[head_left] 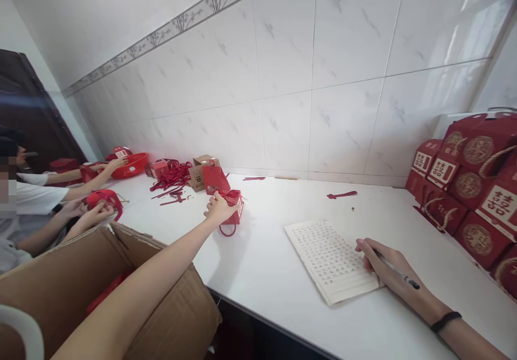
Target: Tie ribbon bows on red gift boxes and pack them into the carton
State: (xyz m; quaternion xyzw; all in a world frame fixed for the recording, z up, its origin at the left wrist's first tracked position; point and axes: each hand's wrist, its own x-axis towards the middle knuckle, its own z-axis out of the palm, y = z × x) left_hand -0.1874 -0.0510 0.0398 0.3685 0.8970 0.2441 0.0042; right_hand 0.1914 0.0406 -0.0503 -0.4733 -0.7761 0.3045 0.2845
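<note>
My left hand [218, 207], arm stretched out over a cardboard box, has its fingers closed at the bow on top of a small red gift box [231, 220]. A looped red cord hangs from the near side of that box. My right hand [382, 260] holds a pen [398, 271], which lies slanted back across the hand. Its fingertips rest by the edge of a paper pad [327, 258] covered with rows of handwriting. Behind the left hand stand a red card box [215, 178] and a brown carton [197, 174].
Red gift boxes [468, 182] are stacked at the right. A heap of red ribbons [175, 174] and a red basin [135, 166] lie to the left, near other people's hands [99, 214]. The cardboard box [173, 306] fills the lower left. A ribbon strip [342, 194] lies by the wall.
</note>
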